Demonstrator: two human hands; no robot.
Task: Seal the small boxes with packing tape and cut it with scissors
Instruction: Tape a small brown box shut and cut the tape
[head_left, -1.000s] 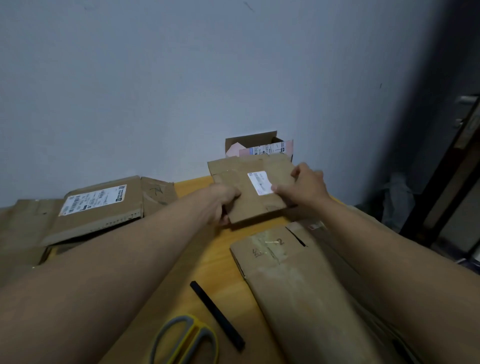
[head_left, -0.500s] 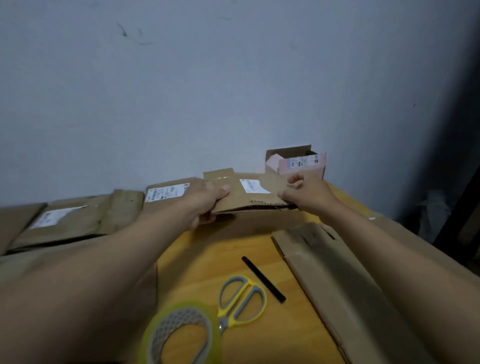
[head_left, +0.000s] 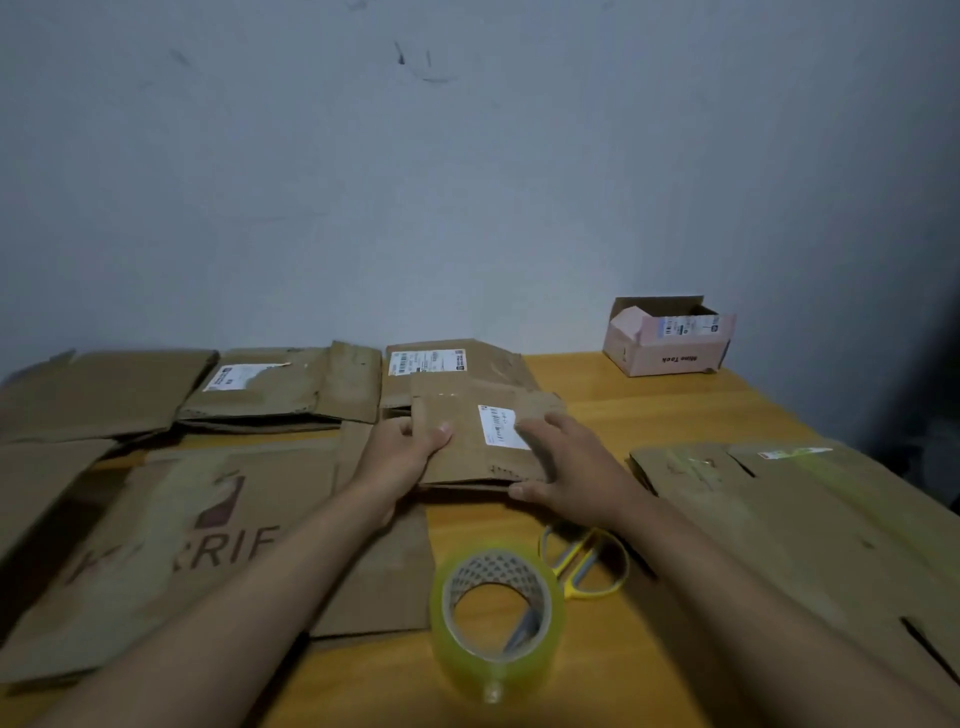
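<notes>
A small flattened brown box with a white label lies on the wooden table, its far end over another flat box. My left hand grips its left edge, thumb on top. My right hand rests on its right side with fingers spread flat and the thumb at the near edge. A roll of clear packing tape stands on the table in front of my arms. Yellow-handled scissors lie just right of the roll, partly hidden by my right forearm.
Several flattened cartons cover the left side: a large printed one and labelled ones at the back. A long flat carton lies at the right. An open pink box stands at the back right by the wall.
The small flat box came down from a raised, tilted hold onto the table. My right hand went from pinching its edge to lying flat on it. The view shifted left and down.
</notes>
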